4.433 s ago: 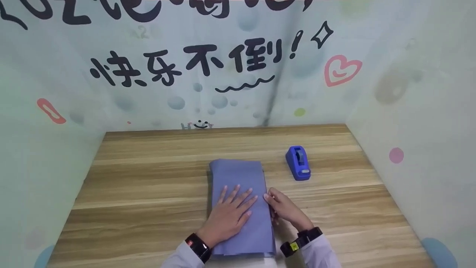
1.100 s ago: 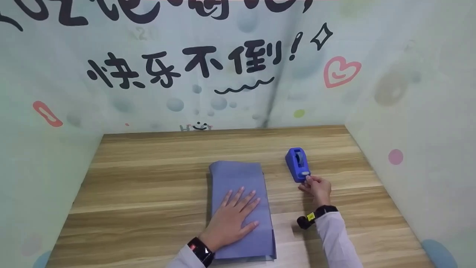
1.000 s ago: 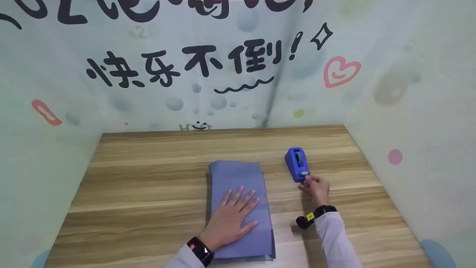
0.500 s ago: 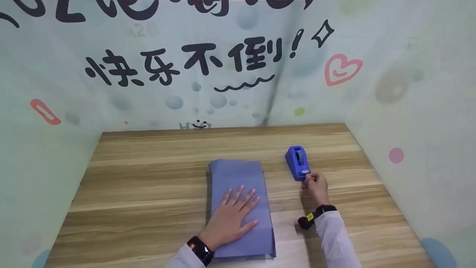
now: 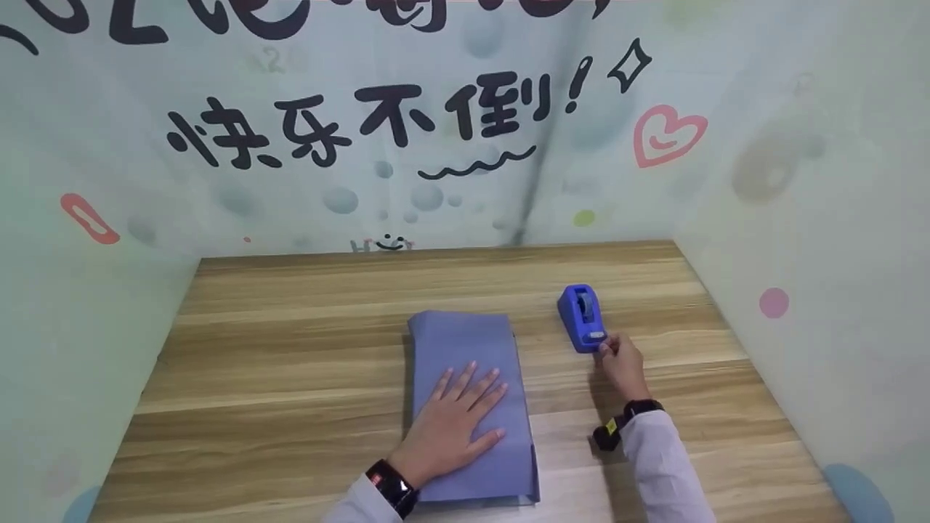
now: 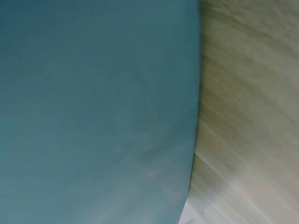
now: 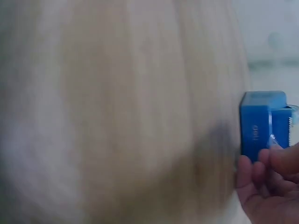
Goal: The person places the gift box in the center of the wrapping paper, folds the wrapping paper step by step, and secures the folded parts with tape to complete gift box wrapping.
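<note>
My left hand (image 5: 452, 428) lies flat, fingers spread, on a long package covered in blue-purple paper (image 5: 465, 338). The paper's right side shows a loose layer near the bottom corner. In the left wrist view the paper (image 6: 98, 102) fills most of the picture, with its edge against the wood. At the front end of a blue tape dispenser (image 5: 581, 319), my right hand (image 5: 623, 363) has thumb and finger pinched together. In the right wrist view a small clear bit of tape (image 7: 273, 139) shows at those fingertips, before the dispenser's front (image 7: 255, 128) and beside its toothed cutter.
The wood-grain table (image 5: 290, 363) runs back to a printed wall cloth (image 5: 327, 203) with black lettering. Pale side walls (image 5: 814, 254) stand to the left and right. The dispenser stands at the package's back right.
My right hand has gone from the package's right edge to the dispenser's front and stays there, shifting slightly over the last second. My left hand stays on the package.
</note>
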`<control>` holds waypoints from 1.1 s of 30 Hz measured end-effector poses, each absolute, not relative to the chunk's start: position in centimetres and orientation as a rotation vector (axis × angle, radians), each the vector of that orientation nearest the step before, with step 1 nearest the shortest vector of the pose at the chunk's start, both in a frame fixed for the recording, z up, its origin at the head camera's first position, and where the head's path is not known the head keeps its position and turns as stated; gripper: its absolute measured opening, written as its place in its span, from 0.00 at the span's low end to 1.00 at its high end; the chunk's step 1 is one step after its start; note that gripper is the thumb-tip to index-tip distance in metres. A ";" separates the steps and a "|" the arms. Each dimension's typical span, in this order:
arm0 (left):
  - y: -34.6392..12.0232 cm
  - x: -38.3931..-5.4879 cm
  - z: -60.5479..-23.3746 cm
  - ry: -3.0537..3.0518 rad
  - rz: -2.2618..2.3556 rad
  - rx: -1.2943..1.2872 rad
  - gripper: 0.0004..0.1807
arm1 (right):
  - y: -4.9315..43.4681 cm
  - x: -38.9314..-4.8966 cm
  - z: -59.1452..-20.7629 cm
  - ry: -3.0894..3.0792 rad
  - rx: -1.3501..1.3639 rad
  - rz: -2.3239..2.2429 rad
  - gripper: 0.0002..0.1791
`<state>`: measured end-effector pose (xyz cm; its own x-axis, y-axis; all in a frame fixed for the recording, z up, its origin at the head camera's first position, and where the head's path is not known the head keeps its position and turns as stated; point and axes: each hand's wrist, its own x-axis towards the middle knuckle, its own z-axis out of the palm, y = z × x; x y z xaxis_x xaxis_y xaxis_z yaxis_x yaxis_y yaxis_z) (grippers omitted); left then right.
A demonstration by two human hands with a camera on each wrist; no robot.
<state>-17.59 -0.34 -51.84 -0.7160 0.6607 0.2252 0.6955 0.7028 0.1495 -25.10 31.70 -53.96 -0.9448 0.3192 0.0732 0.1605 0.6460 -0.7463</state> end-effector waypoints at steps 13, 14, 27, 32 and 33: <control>-0.4 -17.7 -52.2 -2.736 -0.340 -1.109 0.33 | 27.8 -22.1 -49.3 -2.842 0.153 1.800 0.08; -0.4 -17.7 -52.2 -2.739 -0.338 -1.111 0.33 | 27.1 -21.9 -49.0 -2.861 0.242 1.815 0.09; -0.4 -17.8 -51.9 -2.733 -0.309 -1.123 0.31 | 22.7 -22.3 -47.3 -2.975 0.791 1.517 0.05; -0.4 -17.7 -51.9 -2.727 -0.309 -1.115 0.31 | 22.4 -22.6 -47.2 -2.999 0.816 1.550 0.08; -0.4 -17.8 -51.9 -2.724 -0.311 -1.115 0.31 | 22.5 -22.6 -47.3 -2.997 0.804 1.587 0.09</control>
<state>-17.75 -0.40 -51.89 -0.7020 0.6687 0.2451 0.7067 0.6967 0.1234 -22.60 22.46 -47.27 -0.8382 -0.5385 -0.0860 -0.2316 0.4943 -0.8379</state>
